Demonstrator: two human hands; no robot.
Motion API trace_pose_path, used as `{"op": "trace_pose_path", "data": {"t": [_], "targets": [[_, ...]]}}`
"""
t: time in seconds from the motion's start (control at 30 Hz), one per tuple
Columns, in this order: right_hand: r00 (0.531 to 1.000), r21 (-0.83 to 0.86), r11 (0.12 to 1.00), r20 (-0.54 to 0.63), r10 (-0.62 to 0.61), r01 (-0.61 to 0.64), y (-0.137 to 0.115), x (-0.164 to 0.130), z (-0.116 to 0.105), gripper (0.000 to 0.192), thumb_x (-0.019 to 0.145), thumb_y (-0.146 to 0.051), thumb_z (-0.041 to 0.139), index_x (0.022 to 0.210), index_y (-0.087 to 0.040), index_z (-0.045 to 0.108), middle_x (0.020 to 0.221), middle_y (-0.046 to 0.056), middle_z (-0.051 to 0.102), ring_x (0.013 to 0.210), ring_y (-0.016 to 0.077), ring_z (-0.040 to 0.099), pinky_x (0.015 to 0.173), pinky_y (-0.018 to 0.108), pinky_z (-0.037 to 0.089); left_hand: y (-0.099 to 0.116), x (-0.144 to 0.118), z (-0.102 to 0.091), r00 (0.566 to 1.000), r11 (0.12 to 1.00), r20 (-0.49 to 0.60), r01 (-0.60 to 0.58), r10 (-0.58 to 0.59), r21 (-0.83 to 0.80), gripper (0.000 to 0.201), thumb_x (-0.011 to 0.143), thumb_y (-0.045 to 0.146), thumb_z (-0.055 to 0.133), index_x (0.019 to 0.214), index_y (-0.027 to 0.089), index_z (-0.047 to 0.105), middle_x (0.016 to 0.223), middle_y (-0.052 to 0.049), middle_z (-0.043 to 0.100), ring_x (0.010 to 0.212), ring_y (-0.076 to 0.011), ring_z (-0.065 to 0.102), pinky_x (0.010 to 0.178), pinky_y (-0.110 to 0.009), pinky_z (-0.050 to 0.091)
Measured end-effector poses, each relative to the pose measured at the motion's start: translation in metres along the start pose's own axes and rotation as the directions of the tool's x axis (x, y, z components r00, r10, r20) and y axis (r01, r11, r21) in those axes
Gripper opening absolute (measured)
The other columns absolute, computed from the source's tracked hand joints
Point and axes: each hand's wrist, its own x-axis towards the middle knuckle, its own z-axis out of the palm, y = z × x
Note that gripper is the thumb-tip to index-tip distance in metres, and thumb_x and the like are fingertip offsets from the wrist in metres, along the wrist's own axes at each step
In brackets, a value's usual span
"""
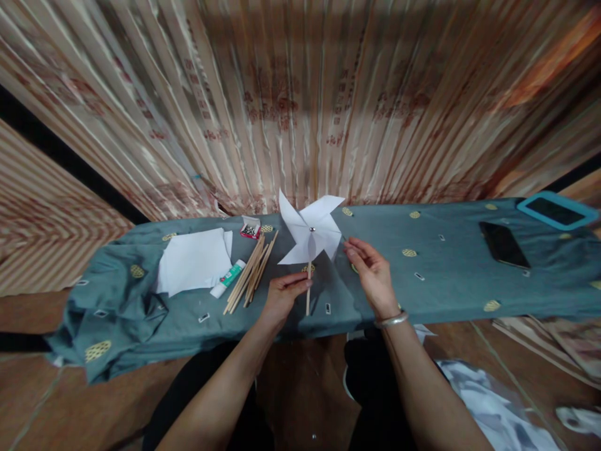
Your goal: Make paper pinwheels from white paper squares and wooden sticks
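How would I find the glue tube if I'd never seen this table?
Look at the long table with the blue-grey cloth. Left of the hands, white paper sheets lie beside a bundle of wooden sticks. The glue tube lies between them: small, white, with green on it.

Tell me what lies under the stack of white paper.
The white paper lies on the grey-green cloth. A glue tube rests against its right edge. Anything beneath the sheets is hidden.

A home room is suggested: a patterned curtain (300, 106) is hung behind a low tabletop (451, 282) draped with a printed teal cloth (117, 313), above a tiled floor (37, 401)
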Motion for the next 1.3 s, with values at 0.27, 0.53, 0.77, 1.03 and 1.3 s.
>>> {"op": "trace_pose_path", "data": {"t": [0.27, 0.53, 0.77, 1.03, 1.3], "targets": [[0.992, 0.054, 0.995, 0.1, 0.076, -0.082, -0.004, -0.006, 0.008, 0.04, 0.068, -0.049, 0.077, 0.096, -0.022, 0.072, 0.09, 0.005, 0.077, 0.088, 0.0206, 0.07, 0.086, 0.036, 0.053, 0.002, 0.001, -0.003, 1.0, 1.0, -0.012, 0.005, -0.005, 0.015, 0.031, 0.052, 0.029, 0.085, 0.08, 0.018, 0.079, 0.088, -0.008, 0.078, 0.08, -0.0213, 0.07, 0.085, -0.034, 0.053], [0.938, 0.221, 0.935, 0.27, 0.216, -0.279, -0.014, -0.022, 0.017, 0.033, 0.065, -0.045, 0.082, 0.089, -0.023, 0.075, 0.081, 0.002, 0.077, 0.073, 0.0167, 0.069, 0.07, 0.028, 0.053, 0.001, 0.002, -0.004, 0.999, 1.0, -0.032, -0.026, 0.026, 0.004, 0.03, 0.053, 0.03, 0.084, 0.081, 0.018, 0.079, 0.082, -0.007, 0.078, 0.072, -0.0175, 0.067, 0.079, -0.031, 0.051], [0.906, 0.279, 0.891, 0.336, 0.259, -0.358, -0.016, -0.029, 0.025, 0.033, 0.063, -0.042, 0.084, 0.088, -0.023, 0.075, 0.079, 0.002, 0.077, 0.072, 0.0143, 0.069, 0.066, 0.024, 0.051, 0.002, 0.002, -0.004, 0.999, 0.999, 0.003, -0.046, 0.046, -0.024, 0.033, 0.052, 0.031, 0.085, 0.081, 0.017, 0.079, 0.078, -0.006, 0.077, 0.07, -0.0172, 0.066, 0.077, -0.031, 0.051], [0.89, 0.125, 0.942, 0.386, 0.243, -0.311, -0.014, -0.033, 0.036, 0.029, 0.063, -0.045, 0.082, 0.072, -0.019, 0.072, 0.062, 0.0, 0.07, 0.057, 0.0104, 0.059, 0.057, 0.024, 0.045, 0.003, 0.0, -0.003, 0.999, 0.997, 0.019, -0.039, 0.041, -0.06, 0.034, 0.053, 0.03, 0.085, 0.083, 0.017, 0.079, 0.085, -0.007, 0.078, 0.083, -0.0215, 0.069, 0.089, -0.036, 0.05], [0.993, 0.206, 0.971, 0.01, 0.122, -0.121, -0.016, -0.006, -0.003, 0.024, 0.062, -0.041, 0.082, 0.069, -0.02, 0.073, 0.056, -0.003, 0.064, 0.05, 0.0075, 0.048, 0.05, 0.022, 0.037, 0.005, -0.001, -0.012, 1.0, 1.0, 0.004, 0.0, 0.0, -0.008, 0.036, 0.051, 0.032, 0.087, 0.083, 0.017, 0.079, 0.089, -0.009, 0.078, 0.084, -0.0228, 0.07, 0.091, -0.038, 0.05]]}}
